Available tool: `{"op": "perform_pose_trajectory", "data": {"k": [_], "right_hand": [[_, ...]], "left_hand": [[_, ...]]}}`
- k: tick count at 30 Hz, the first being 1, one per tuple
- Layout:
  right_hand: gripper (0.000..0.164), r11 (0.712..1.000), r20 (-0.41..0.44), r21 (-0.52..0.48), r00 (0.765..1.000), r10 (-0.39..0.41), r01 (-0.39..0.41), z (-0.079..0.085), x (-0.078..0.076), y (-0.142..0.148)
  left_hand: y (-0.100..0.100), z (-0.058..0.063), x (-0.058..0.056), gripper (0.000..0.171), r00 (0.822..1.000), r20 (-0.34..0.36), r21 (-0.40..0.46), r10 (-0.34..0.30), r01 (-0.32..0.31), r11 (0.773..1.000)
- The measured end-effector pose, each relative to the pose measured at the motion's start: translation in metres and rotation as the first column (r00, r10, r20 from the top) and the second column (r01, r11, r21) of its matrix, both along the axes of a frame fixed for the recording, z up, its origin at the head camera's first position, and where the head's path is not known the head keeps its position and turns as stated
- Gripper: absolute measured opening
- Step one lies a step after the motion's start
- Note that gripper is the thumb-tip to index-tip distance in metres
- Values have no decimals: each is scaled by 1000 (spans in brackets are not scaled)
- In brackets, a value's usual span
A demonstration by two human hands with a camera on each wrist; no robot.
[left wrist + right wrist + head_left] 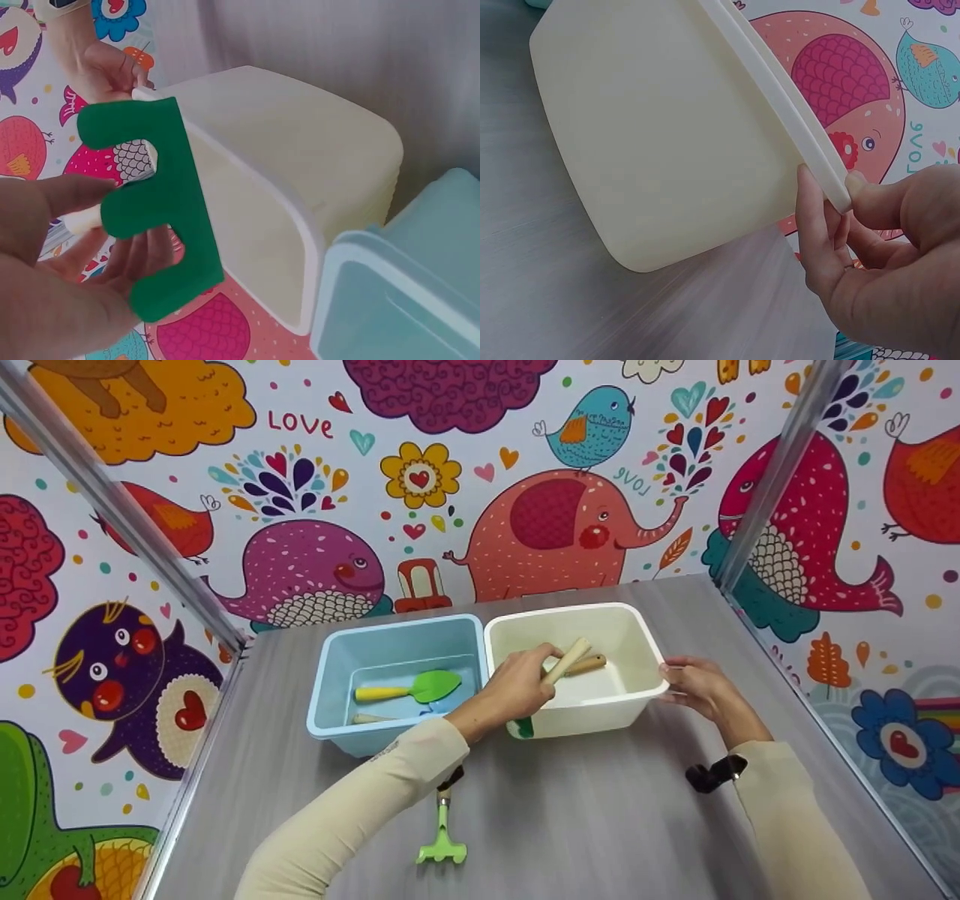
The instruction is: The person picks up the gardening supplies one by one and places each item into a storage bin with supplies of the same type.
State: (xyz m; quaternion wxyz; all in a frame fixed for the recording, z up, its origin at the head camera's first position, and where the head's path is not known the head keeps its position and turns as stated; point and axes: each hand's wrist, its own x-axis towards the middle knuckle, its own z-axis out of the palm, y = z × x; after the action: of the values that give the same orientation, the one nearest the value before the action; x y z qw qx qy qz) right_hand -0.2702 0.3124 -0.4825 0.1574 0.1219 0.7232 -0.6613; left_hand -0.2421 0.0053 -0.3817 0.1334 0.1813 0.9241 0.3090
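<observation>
A green three-pronged toy garden rake hangs from the left hand near the centre of the head view, its pale wooden handle slanting up over the cream bin and its head showing low at the bin's near left corner; whether it touches the rim I cannot tell. Thumb and fingers pinch the rake, a grip that probably lets its angle be turned easily above the opening. Right of centre, the right hand pinches the bin's rim near a corner, thumb against fingers, presumably to steady so light a tub. Inside lies a brown wooden handle, its other end hidden behind the left hand. Just left, the blue bin sits close beside, likely so both are within easy reach; it contains a green trowel with a yellow grip and another pale handle. At lower centre, a light green rake lies on the grey tabletop, partly under the left forearm in view. Cartoon-printed wall panels fill the upper frame.
</observation>
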Motion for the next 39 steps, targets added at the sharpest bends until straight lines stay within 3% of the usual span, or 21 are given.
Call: {"op": "perform_pose_trajectory", "data": {"k": [11,19,29,34,39], "right_hand": [[56,1000,23,23,1000,0,-1,0,-1,-1],[56,1000,0,26,1000,-1,1,-1,-2,-1],[56,998,26,63,1000,-2,0,-1,0,0],[56,998,31,67,1000,1,-3,0,1,-1],[54,998,28,63,1000,2,-4,1,1,-1]], "left_hand": [[24,-3,-7,46,998,-44,51,50,-48,998],[30,-9,-23,49,992,-102,115,68,-56,992],[38,-15,-35,50,986,-141,191,85,-57,980],[39,-25,-43,50,980,-168,240,110,-67,968],[35,-37,-51,48,960,-219,269,174,-113,957]]}}
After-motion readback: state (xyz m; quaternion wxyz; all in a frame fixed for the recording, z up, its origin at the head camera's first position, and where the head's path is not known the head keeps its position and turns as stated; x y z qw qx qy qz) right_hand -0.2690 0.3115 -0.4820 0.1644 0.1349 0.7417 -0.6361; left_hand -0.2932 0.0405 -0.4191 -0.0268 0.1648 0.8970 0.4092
